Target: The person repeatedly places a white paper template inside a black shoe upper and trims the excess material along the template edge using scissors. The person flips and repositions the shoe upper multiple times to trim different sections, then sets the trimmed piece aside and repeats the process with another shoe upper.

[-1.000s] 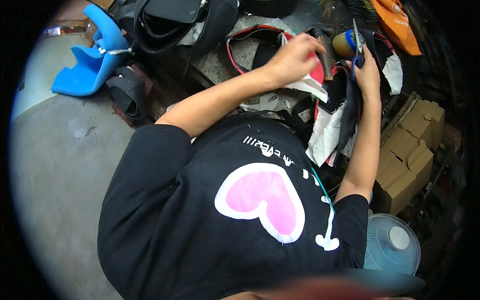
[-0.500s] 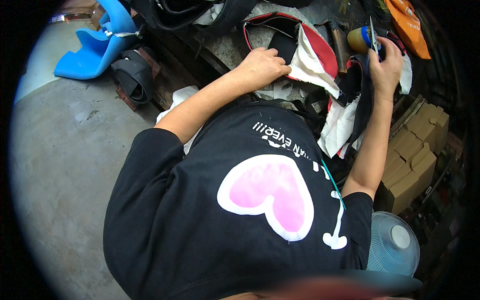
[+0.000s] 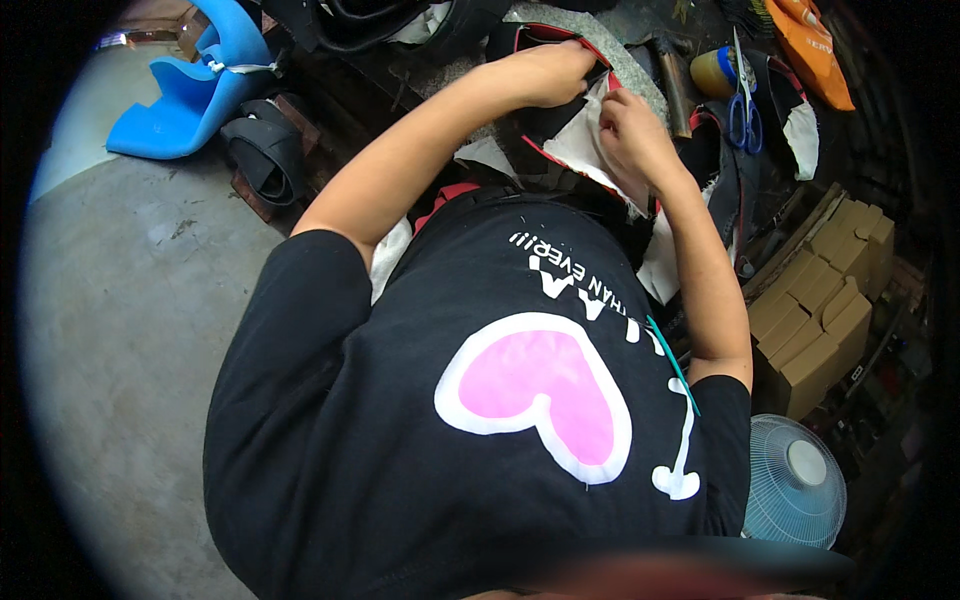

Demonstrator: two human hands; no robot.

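Observation:
A curved piece of black and red material with white cloth lining lies on the work surface in front of me. My left hand is at its far red edge, fingers curled over the material. On the white cloth, just to the right, my right hand has its fingers bent together, pinching the lining near the red rim. The blue-handled scissors lie apart from both hands, beside a jar with a blue band. Both hands partly hide the piece.
A hammer lies right of the piece. More black strips with white cloth and an orange bag are at the far right. Cardboard boxes and a fan stand at right; blue foam sheet is at left.
My right hand has let go of the scissors and moved left onto the white lining. My left hand has shifted farther away and right, to the red edge, and the piece has turned.

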